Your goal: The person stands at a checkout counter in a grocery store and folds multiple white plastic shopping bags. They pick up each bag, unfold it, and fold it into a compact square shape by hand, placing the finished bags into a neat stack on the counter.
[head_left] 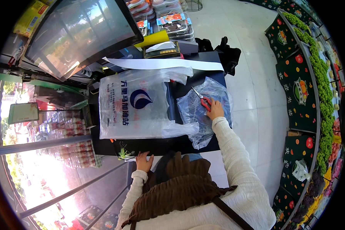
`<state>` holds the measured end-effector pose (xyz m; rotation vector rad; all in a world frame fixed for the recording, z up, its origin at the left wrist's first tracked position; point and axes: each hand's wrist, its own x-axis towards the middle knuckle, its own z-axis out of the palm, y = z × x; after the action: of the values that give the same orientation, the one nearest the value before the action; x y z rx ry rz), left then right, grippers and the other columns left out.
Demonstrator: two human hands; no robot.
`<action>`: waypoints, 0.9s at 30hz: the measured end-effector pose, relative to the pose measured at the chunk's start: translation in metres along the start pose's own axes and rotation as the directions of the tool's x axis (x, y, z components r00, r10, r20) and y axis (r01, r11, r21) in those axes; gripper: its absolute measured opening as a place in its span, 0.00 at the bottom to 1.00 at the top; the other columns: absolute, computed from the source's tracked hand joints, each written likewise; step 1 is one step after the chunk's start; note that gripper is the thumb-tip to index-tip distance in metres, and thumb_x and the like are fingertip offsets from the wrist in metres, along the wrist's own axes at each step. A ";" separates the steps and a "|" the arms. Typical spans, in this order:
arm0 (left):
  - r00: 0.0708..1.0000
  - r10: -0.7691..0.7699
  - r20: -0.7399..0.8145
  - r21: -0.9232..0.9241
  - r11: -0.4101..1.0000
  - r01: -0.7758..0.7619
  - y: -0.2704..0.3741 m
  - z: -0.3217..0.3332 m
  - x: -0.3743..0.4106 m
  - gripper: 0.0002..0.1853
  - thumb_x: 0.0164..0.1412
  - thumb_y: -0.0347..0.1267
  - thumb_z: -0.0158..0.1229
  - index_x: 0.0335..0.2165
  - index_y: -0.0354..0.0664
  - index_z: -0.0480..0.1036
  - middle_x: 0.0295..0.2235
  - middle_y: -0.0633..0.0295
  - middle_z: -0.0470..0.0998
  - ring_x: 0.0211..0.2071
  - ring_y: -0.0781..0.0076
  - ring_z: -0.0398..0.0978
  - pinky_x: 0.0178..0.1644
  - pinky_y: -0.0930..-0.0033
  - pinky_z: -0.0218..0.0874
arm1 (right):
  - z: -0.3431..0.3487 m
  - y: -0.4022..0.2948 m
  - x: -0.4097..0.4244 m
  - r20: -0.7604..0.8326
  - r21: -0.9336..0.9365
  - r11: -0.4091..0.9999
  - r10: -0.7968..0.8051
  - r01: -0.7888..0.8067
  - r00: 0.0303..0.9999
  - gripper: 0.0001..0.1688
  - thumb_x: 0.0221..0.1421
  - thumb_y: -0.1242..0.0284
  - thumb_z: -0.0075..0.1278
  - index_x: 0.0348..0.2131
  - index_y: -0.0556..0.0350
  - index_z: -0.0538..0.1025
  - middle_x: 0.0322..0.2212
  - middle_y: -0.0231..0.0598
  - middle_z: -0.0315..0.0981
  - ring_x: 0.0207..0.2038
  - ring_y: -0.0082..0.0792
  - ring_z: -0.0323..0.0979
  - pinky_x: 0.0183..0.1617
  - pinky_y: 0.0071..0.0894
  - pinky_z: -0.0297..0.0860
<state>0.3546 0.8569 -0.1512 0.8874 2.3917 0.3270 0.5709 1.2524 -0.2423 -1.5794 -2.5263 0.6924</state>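
Red-handled scissors point(204, 103) lie over a crumpled clear plastic bag point(194, 110) on the right part of the black counter point(164, 145). My right hand point(215, 109) has thumb and fingers around the red handles, with the blades pointing up and left. To the left, a stack of white translucent plastic carrier bags point(149, 120) lies flat, printed with a blue drop logo and writing. Its handle ends face right. My left hand point(144, 161) rests at the counter's near edge with fingers apart and holds nothing. A small green plant point(124, 154) is just left of it.
A long white paper strip point(166, 63) crosses the counter behind the bags. Beyond it stand a tissue box point(162, 50), a large screen point(83, 34) and stacked clear food boxes point(174, 23). Black bags point(228, 56) hang past the far right corner. Fruit displays point(319, 86) line the right.
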 end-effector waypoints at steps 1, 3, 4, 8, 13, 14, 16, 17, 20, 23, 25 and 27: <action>1.000 0.016 0.002 -0.008 1.000 -0.016 -0.001 0.002 -0.001 0.21 0.53 0.45 0.54 0.43 0.45 0.72 0.45 0.55 0.73 0.56 0.47 0.57 0.59 0.45 0.42 | 0.003 -0.007 0.008 -0.021 0.068 0.996 0.056 -0.054 0.998 0.43 0.34 0.73 0.58 0.53 0.50 0.61 0.41 0.51 0.65 0.42 0.52 0.66 0.46 0.43 0.66; 1.000 -0.013 0.009 -0.004 1.000 0.013 -0.004 0.004 -0.012 0.22 0.53 0.45 0.54 0.43 0.46 0.72 0.45 0.56 0.72 0.56 0.47 0.58 0.60 0.45 0.41 | 0.013 -0.019 0.030 -0.048 0.207 0.966 0.168 -0.155 0.985 0.42 0.35 0.72 0.57 0.53 0.53 0.61 0.40 0.55 0.65 0.41 0.55 0.67 0.45 0.45 0.66; 1.000 -0.020 0.017 0.013 1.000 0.019 -0.004 0.003 -0.016 0.22 0.53 0.45 0.54 0.43 0.46 0.72 0.45 0.55 0.72 0.56 0.47 0.58 0.60 0.44 0.41 | 0.028 -0.011 0.047 -0.153 0.227 0.971 0.106 -0.070 0.982 0.40 0.36 0.71 0.58 0.51 0.56 0.62 0.39 0.58 0.66 0.40 0.59 0.68 0.43 0.48 0.67; 0.997 -0.075 0.032 -0.008 0.997 0.075 -0.021 0.014 -0.039 0.22 0.52 0.46 0.54 0.43 0.46 0.72 0.45 0.55 0.72 0.55 0.46 0.59 0.59 0.41 0.42 | 0.046 -0.034 0.093 -0.134 0.387 0.905 0.243 -0.175 0.961 0.38 0.38 0.71 0.58 0.51 0.56 0.63 0.38 0.56 0.69 0.41 0.54 0.69 0.44 0.44 0.67; 0.992 -0.123 -0.008 -0.043 0.992 0.122 -0.027 0.033 -0.064 0.22 0.52 0.46 0.54 0.42 0.46 0.72 0.44 0.53 0.73 0.54 0.46 0.60 0.57 0.43 0.45 | 0.056 -0.038 0.125 0.069 0.753 0.655 0.023 -0.067 0.997 0.31 0.42 0.73 0.55 0.49 0.57 0.66 0.37 0.54 0.72 0.42 0.50 0.69 0.46 0.38 0.66; 0.991 -0.130 -0.004 -0.070 0.989 0.130 -0.028 0.036 -0.067 0.22 0.52 0.45 0.54 0.43 0.46 0.72 0.44 0.52 0.73 0.54 0.46 0.60 0.57 0.43 0.45 | 0.051 -0.029 0.121 -0.177 0.524 0.844 -0.022 0.114 0.984 0.31 0.42 0.74 0.56 0.49 0.56 0.67 0.42 0.54 0.69 0.46 0.50 0.67 0.50 0.40 0.64; 0.993 -0.114 0.008 -0.114 0.987 0.115 -0.024 0.036 -0.064 0.22 0.52 0.45 0.54 0.43 0.46 0.72 0.44 0.52 0.73 0.54 0.46 0.60 0.57 0.42 0.45 | 0.052 0.011 0.127 -0.388 0.238 0.968 0.023 0.077 0.921 0.33 0.42 0.73 0.55 0.51 0.53 0.66 0.47 0.54 0.66 0.51 0.49 0.64 0.53 0.41 0.61; 0.993 -0.119 0.009 -0.098 0.988 0.119 -0.022 0.037 -0.065 0.22 0.53 0.45 0.54 0.43 0.46 0.72 0.44 0.52 0.73 0.54 0.46 0.60 0.57 0.43 0.44 | 0.048 0.029 0.128 -0.428 0.148 0.988 0.030 0.037 0.903 0.32 0.42 0.74 0.54 0.50 0.52 0.66 0.49 0.53 0.63 0.52 0.49 0.62 0.54 0.42 0.60; 0.980 -0.197 0.011 -0.086 0.976 0.198 -0.021 0.050 -0.081 0.22 0.53 0.46 0.54 0.43 0.47 0.72 0.44 0.51 0.73 0.54 0.46 0.60 0.58 0.43 0.44 | 0.014 0.008 0.111 -0.177 0.036 0.989 0.148 -0.144 0.973 0.34 0.42 0.74 0.53 0.52 0.50 0.65 0.50 0.50 0.63 0.53 0.49 0.60 0.56 0.42 0.59; 0.978 -0.203 0.037 -0.082 0.975 0.205 -0.021 0.047 -0.081 0.22 0.53 0.46 0.53 0.44 0.47 0.71 0.44 0.51 0.72 0.54 0.46 0.60 0.58 0.43 0.44 | 0.000 0.011 0.101 0.004 0.015 0.966 0.256 -0.256 0.967 0.31 0.41 0.73 0.54 0.48 0.49 0.68 0.44 0.48 0.69 0.48 0.48 0.66 0.51 0.41 0.62; 0.985 -0.166 0.036 -0.077 0.983 0.168 -0.021 0.041 -0.075 0.22 0.53 0.46 0.53 0.44 0.47 0.71 0.45 0.51 0.72 0.54 0.46 0.59 0.58 0.43 0.43 | 0.002 0.030 0.098 0.036 0.126 0.968 0.213 -0.216 0.976 0.25 0.40 0.72 0.55 0.43 0.49 0.72 0.38 0.47 0.73 0.43 0.47 0.70 0.46 0.40 0.65; 0.992 -0.115 0.047 -0.092 0.989 0.119 -0.020 0.033 -0.066 0.23 0.54 0.47 0.52 0.44 0.47 0.71 0.45 0.50 0.72 0.54 0.48 0.60 0.59 0.43 0.42 | 0.000 0.050 0.091 0.033 0.331 0.939 0.093 -0.099 0.995 0.19 0.40 0.70 0.57 0.37 0.50 0.76 0.32 0.46 0.75 0.38 0.48 0.73 0.40 0.39 0.67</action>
<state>0.4045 0.7993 -0.1585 0.7009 2.3578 0.3689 0.5700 1.3499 -0.2785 -1.5851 -2.2033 1.0813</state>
